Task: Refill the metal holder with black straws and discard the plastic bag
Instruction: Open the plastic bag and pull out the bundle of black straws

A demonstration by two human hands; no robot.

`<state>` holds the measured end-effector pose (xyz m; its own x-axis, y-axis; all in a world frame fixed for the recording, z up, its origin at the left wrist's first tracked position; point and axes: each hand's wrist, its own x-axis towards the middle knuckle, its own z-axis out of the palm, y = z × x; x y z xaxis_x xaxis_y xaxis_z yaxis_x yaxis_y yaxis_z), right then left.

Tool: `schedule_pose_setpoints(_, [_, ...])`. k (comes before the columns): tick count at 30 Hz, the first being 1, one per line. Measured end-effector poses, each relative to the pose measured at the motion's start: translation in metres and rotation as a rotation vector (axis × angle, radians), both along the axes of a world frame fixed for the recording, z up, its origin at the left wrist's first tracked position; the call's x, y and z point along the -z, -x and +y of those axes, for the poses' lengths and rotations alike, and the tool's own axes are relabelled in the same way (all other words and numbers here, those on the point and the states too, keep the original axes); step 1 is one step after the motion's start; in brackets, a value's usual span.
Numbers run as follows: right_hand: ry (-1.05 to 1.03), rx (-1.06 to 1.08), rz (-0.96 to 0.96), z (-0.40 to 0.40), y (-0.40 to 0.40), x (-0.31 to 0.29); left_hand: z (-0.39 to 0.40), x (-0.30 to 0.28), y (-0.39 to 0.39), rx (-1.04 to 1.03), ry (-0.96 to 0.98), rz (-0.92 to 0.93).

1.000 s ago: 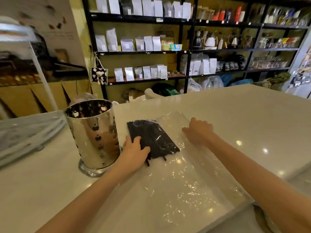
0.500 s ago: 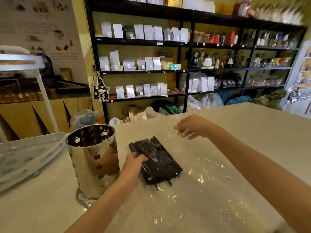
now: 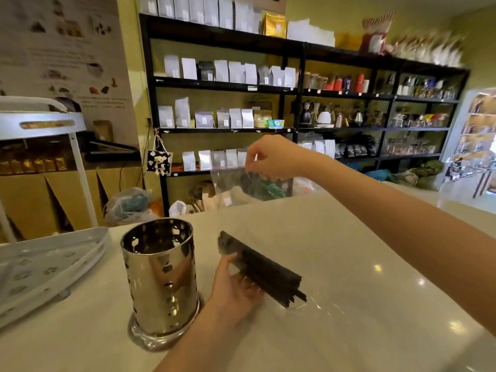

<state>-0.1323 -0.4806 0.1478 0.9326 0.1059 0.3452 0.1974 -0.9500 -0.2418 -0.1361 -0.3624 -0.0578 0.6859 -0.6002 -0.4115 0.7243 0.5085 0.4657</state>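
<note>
A shiny perforated metal holder (image 3: 160, 280) stands upright on the white counter, and I see no straws in it. Just right of it my left hand (image 3: 233, 283) grips a bundle of black straws (image 3: 264, 269) from the side, tilted just above the counter. My right hand (image 3: 271, 158) is raised well above the counter and pinches the far edge of the clear plastic bag (image 3: 233, 189). The bag hangs from those fingers down toward the straws; its lower part lies on the counter around the bundle.
A white perforated tray (image 3: 45, 267) lies on the counter (image 3: 349, 251) to the left of the holder. Black shelves (image 3: 295, 89) with pouches and kettles stand behind the counter. A white rack (image 3: 45, 122) is at the far left.
My right hand rose from the counter, lifting the bag's far edge high. My left hand changed from pressing on the straws to gripping the bundle, which now tilts up. The camera tilted upward.
</note>
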Motion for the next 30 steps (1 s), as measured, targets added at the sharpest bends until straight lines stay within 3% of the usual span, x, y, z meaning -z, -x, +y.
schedule_pose_setpoints(6, [-0.106, 0.040, -0.110, 0.002, 0.016, -0.025, 0.005, -0.016, 0.017, 0.044, 0.174, -0.082])
schedule_pose_setpoints(12, [-0.422, 0.091, -0.231, -0.012, 0.036, -0.059, 0.017, -0.062, 0.039, -0.027, 0.228, -0.197])
schedule_pose_setpoints(17, [-0.678, 0.050, -0.282, -0.016, 0.043, -0.074, 0.036, -0.110, 0.044, -0.089, 0.145, -0.331])
schedule_pose_setpoints(27, [-0.917, -0.060, -0.236, 0.001, 0.003, -0.083, 0.094, -0.169, -0.010, -0.206, -0.146, -0.456])
schedule_pose_setpoints(30, [-0.898, -0.050, -0.195, 0.006, -0.014, -0.079, 0.106, -0.178, -0.035, -0.217, -0.282, -0.514])
